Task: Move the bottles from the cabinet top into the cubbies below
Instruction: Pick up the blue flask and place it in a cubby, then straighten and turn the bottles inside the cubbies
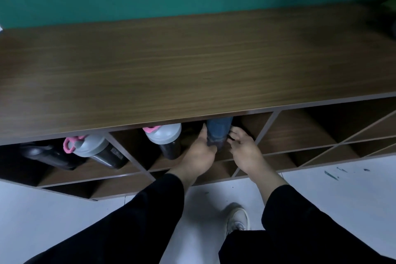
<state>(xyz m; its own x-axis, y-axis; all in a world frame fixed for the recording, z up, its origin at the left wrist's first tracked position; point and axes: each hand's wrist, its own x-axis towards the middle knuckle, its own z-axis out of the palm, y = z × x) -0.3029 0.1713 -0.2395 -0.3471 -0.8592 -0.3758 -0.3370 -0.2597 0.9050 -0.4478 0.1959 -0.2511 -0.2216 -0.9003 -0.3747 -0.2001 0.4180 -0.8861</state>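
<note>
Head view looks down over the cabinet top (pixel 192 66), which is bare across the part in view, so by my reading this is the last or nearly the last placement. A dark blue bottle (pixel 218 133) stands in the upper middle cubby (pixel 252 126), its top hidden under the overhanging edge. The left hand (pixel 200 153) wraps its fingers around the bottle's lower left side and holds it. The right hand (pixel 243 150) is spread open just to the right of the bottle, fingertips near it or lightly touching; I cannot tell which. In the same cubby, to the left, stands a black bottle with a grey lid (pixel 166 137); a second grey-lidded bottle (pixel 96 150) and a dark one beside it occupy the next cubby left.

The step in hand looks like settling the blue bottle on the cubby floor. The next move calls for checking that it stands steady, then loosening the left fingers and drawing both hands straight back without knocking the neighbour.
</note>
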